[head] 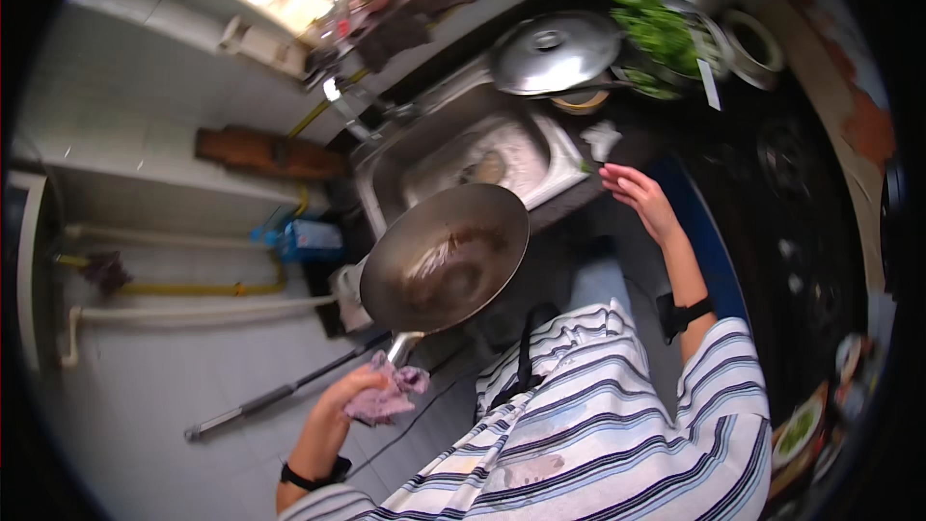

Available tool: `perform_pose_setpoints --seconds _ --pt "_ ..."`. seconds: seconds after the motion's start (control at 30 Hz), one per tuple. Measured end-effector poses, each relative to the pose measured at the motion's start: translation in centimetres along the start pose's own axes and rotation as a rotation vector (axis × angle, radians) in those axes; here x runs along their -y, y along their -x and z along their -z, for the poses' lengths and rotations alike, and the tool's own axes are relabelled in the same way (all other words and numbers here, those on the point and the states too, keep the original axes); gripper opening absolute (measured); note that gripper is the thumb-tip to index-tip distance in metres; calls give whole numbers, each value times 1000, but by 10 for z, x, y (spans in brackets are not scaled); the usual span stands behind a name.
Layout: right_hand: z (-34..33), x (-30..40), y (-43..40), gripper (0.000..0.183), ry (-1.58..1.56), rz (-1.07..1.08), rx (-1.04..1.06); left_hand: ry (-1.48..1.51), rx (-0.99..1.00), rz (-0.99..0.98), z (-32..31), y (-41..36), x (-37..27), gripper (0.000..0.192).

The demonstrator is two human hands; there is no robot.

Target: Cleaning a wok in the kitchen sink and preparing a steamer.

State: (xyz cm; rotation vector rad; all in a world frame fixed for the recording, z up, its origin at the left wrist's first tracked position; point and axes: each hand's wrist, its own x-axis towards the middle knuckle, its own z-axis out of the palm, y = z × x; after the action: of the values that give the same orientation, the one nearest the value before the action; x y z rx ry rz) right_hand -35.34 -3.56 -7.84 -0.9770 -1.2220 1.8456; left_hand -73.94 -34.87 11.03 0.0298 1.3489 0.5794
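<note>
My left hand (354, 391) grips the handle of a dark metal wok (448, 257) through a crumpled pink cloth (383, 394). The wok is held up in front of the near edge of a steel sink (372, 202), its inside facing me; brown marks and a wet shine show on it. My right hand (636, 195) holds nothing, its fingers extended over the counter edge. Just beyond its fingertips lies a crumpled white piece (602, 139), blurred. A whitish, wet-looking patch covers the sink floor, partly hidden by the wok.
A large metal lid (553, 51) rests on a vessel behind the sink's right corner. Beside it are green leafy vegetables (655, 29). A dark stovetop (781, 159) runs along the right. Bottom right stands a plate of chopped greens (799, 434). A black pole (268, 398) leans at left.
</note>
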Motion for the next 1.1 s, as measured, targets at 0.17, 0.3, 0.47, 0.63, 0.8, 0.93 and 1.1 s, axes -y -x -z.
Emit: perform_pose_setpoints --seconds 0.17,0.3,0.47,0.63,0.8,0.93,1.1 --pt "76 -69 174 31 -124 50 -509 -184 46 -54 -22 -34 36 37" --pt "111 -100 312 29 -186 8 -808 -466 278 -88 -96 -43 31 29" --pt "118 -167 442 26 -265 29 -1092 -647 427 53 -231 -50 24 36" --pt "135 -229 522 25 -423 -5 -1297 -943 574 15 -382 -78 36 37" --pt "166 -256 590 23 -438 -30 -1466 -1032 812 53 -535 -121 59 33" --pt "179 -278 641 20 -524 -130 -1611 -1099 955 64 -646 -167 110 27" --pt "163 -293 675 18 -616 -212 -1753 -1145 965 -143 -721 -232 174 22"
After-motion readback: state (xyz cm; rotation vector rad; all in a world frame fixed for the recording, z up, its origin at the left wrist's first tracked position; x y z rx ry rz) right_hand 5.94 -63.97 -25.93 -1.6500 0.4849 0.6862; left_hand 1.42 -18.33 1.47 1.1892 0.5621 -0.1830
